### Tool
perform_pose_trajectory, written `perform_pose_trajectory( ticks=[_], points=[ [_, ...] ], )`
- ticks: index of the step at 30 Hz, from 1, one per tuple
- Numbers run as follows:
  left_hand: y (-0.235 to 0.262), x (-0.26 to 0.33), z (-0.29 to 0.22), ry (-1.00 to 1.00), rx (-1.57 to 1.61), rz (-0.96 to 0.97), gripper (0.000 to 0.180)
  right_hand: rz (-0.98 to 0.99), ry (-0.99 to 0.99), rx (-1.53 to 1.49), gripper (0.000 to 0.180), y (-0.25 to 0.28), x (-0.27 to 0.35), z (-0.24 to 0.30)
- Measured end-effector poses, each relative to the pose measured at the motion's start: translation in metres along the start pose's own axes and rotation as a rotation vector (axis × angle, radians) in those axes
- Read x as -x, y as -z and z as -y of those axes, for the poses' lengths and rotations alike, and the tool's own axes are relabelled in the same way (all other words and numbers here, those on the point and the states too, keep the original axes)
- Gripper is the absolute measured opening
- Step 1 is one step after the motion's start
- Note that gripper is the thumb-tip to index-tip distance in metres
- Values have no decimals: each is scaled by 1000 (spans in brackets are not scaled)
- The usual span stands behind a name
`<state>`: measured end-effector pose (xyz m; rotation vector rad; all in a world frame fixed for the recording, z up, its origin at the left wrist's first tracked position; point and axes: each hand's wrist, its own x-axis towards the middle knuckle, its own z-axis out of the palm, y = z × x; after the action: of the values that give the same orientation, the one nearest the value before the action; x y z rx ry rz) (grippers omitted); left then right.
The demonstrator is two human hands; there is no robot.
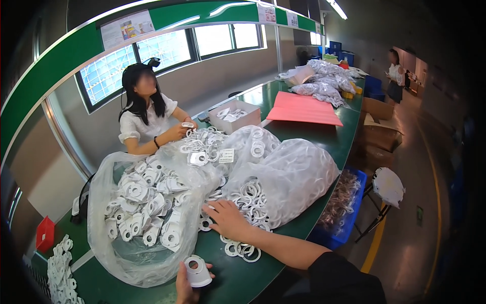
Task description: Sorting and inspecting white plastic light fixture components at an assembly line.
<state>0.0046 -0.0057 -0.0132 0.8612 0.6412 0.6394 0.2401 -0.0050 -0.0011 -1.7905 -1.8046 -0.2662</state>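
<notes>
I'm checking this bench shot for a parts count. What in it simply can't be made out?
- Left hand, head view: mostly cut off by the lower edge; its grip under the white cone piece is hidden.
- Right hand: fingertips buried among white rings, so which ring it touches is unclear.
- Clear bag of white parts: overlapping pieces defy counting.
- Blue bin: contents too small.

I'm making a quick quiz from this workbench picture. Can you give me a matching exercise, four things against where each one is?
Things:
1. white cup-shaped part
2. white rings
3. pink sheet
4. blue crate

Places:
A. flat on the green table, far end
B. below the table edge, on the person's right
C. held in the left hand
D. spilling from a clear bag by the right hand

Pairs: 1-C, 2-D, 3-A, 4-B
</notes>
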Motion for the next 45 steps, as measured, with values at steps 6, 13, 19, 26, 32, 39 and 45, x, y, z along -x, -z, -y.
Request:
perform_pose_trajectory(
  ticks=[6, 13, 19, 26, 32, 39, 45],
  points=[
    [0, 3, -2, -32, 12, -56, 51, 108, 20, -32, 52, -7, -1, 3],
    [-2, 1, -1, -37, -15, -50, 52, 59, 24, 37, 35, -12, 4, -3],
    [2, 1, 0, -25, -11, -45, 53, 69, 23, 36, 29, -12, 3, -3],
    [0, 1, -2, -11, 3, -38, 52, -96, 0, 36, 20, -16, 1, -6],
    [0, 1, -2, -37, -34, -31, 52, -172, -62, 14, 14, -7, -5, -6],
    [1, 0, -2, -28, -47, -40, 52, -203, -122, -143, 17, 2, -7, 1],
    [6, -1, 0, -30, -21, -11, 52, -681, -130, -735, 55, 38, -24, -30]
  ],
)
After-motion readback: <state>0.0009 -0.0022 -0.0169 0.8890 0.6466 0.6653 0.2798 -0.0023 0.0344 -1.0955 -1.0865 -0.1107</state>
